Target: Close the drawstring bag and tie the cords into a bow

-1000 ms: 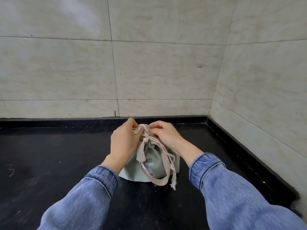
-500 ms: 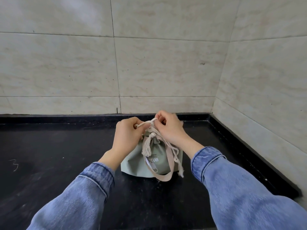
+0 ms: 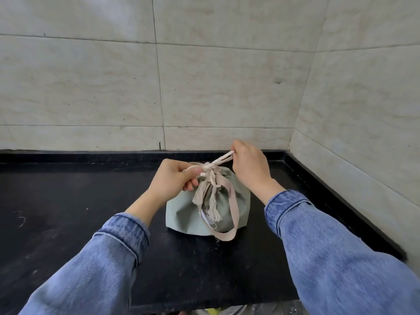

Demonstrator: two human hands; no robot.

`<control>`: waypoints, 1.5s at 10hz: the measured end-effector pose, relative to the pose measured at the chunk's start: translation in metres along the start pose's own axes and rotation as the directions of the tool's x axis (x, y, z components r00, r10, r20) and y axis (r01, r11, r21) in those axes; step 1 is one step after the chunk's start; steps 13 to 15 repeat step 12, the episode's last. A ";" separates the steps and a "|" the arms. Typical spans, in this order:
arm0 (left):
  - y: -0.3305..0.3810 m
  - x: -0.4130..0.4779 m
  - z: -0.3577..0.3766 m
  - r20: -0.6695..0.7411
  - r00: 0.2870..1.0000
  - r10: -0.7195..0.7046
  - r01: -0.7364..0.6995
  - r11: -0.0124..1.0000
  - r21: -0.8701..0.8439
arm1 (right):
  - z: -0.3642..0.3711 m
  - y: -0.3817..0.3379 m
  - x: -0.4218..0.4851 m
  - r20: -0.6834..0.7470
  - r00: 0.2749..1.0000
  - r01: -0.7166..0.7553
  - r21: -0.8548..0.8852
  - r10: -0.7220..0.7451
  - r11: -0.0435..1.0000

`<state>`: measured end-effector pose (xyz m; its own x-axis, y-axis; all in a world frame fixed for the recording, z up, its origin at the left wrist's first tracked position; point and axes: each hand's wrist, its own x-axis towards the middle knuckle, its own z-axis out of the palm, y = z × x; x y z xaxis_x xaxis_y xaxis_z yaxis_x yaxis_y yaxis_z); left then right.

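Note:
A pale green drawstring bag (image 3: 184,212) stands on the black counter, its mouth gathered shut. Cream cords (image 3: 210,170) are knotted on top, and two tasselled ends (image 3: 200,196) hang down the front. A beige strap (image 3: 231,214) droops over the front to the counter. My left hand (image 3: 172,178) pinches a cord loop at the knot's left side. My right hand (image 3: 250,167) holds another cord loop (image 3: 223,156) stretched taut up and to the right of the knot.
The black counter (image 3: 68,212) runs to tiled walls behind and on the right, forming a corner (image 3: 288,151) just beyond the bag. A chalk mark (image 3: 20,218) shows at the left. Blue denim sleeves cover both forearms.
My right hand has moved away to the right, drawing its loop out taut. My left hand has stayed by the knot, holding its loop. The tassels now hang lower down the front.

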<state>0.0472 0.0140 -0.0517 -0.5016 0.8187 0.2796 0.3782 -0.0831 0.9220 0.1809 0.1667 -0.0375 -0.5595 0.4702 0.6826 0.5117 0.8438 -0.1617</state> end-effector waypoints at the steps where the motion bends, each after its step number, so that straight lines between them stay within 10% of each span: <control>1: 0.000 0.000 -0.004 0.037 0.999 -0.012 0.008 0.996 0.087 | -0.001 0.005 -0.004 0.010 0.996 0.090 -0.111 -0.089 0.990; 3: -0.005 -0.001 -0.012 0.118 0.991 -0.058 0.041 0.989 0.143 | 0.003 0.012 -0.007 0.092 0.994 -0.056 -0.051 0.060 0.997; 8: -0.016 -0.009 -0.022 0.327 0.934 -0.141 0.142 0.990 0.021 | 0.001 0.021 -0.013 0.165 0.981 0.139 -0.259 -0.097 0.956; 10: -0.016 -0.010 -0.021 0.180 0.977 -0.113 0.108 0.993 0.039 | 0.005 0.022 -0.008 0.237 0.960 -0.156 0.016 0.148 0.988; 12: -0.022 -0.016 -0.011 -0.055 0.990 -0.129 0.118 0.977 -0.179 | -0.007 0.010 -0.017 0.351 0.895 -0.428 0.507 0.274 0.748; 15: -0.022 -0.016 -0.011 -0.055 0.990 -0.129 0.118 0.977 -0.179 | -0.007 0.010 -0.017 0.351 0.895 -0.428 0.507 0.274 0.748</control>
